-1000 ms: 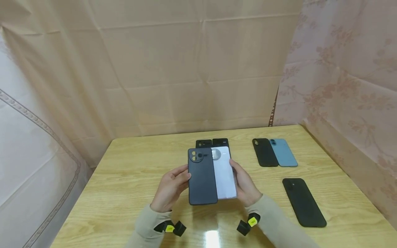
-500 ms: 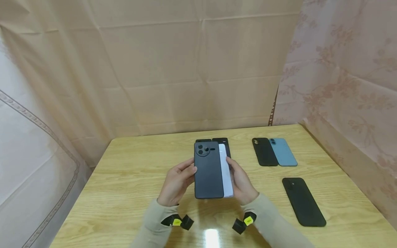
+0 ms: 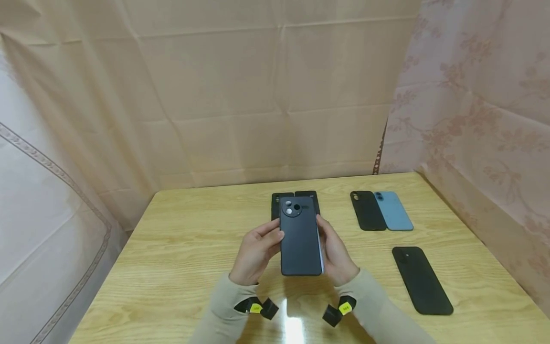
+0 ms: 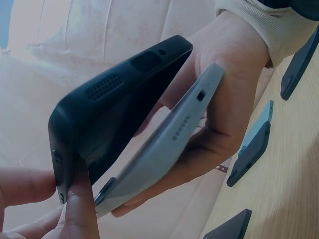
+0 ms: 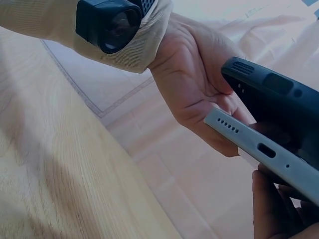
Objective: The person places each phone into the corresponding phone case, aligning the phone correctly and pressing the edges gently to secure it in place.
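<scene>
My left hand [image 3: 255,251] pinches a dark phone case [image 3: 302,243] by its left side, thumb on its back. The case's camera cutout is at the top. Right behind it my right hand [image 3: 338,253] grips a white phone [image 4: 164,144], of which only a thin strip of the right edge shows in the head view. Both wrist views show a gap between the case and the phone at their bottom ends. The phone's charging port and speaker holes face the wrist cameras. Whether the upper ends touch is hidden.
Behind the hands lie a black case [image 3: 276,208] and a black phone [image 3: 315,203] side by side, partly covered. A black case [image 3: 368,211] beside a blue phone [image 3: 394,211] lies at the back right. A black phone or cased phone [image 3: 422,281] lies nearer on the wooden table [image 3: 180,258].
My left hand has moved the case rightward over the white phone, which is now almost wholly covered. The right hand has shifted only slightly.
</scene>
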Available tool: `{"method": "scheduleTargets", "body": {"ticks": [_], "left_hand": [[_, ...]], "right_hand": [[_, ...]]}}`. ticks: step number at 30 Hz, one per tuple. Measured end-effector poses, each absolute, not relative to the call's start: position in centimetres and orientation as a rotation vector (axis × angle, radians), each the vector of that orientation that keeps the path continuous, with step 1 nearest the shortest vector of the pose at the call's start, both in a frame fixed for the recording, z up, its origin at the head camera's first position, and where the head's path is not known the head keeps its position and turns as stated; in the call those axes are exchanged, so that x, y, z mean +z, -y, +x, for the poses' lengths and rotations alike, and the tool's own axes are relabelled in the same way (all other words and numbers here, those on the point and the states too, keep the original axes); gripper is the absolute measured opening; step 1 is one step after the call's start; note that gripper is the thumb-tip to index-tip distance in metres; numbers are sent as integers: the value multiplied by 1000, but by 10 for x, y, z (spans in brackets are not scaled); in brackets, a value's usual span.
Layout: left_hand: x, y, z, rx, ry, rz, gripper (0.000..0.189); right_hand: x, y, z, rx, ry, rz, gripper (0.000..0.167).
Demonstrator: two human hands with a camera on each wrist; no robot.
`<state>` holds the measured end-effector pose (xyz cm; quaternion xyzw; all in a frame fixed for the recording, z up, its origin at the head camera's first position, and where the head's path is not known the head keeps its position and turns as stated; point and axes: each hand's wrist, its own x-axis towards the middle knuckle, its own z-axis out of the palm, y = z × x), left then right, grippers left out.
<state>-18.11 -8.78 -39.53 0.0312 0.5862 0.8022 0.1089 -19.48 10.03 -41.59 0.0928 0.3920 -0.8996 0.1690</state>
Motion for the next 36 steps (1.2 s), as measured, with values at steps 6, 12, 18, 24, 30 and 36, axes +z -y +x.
{"method": "scheduleTargets", "body": {"ticks": [6, 12, 18, 24, 30, 36], "left_hand": [[-396, 85, -180, 2352, -1750, 80, 45], [-397, 83, -179, 2342, -1802, 80, 47], [-397, 81, -178, 2305, -1918, 56, 47], [-395, 79, -177, 2272, -2081, 22, 42], [-394, 78, -177, 2270, -2130, 15, 40], [-395, 78, -177, 2287, -2113, 19, 40]], "right_hand": [[-414, -100, -191, -2489, -1205, 231, 48], [-413, -101, -188, -2453, -1215, 132, 47], [-415, -100, -188, -2458, -1250, 141, 45], [-415, -99, -188, -2461, -1253, 124, 43], [-415, -99, -186, -2473, -1246, 124, 44], [-414, -98, -186, -2472, -1261, 156, 46]]}}
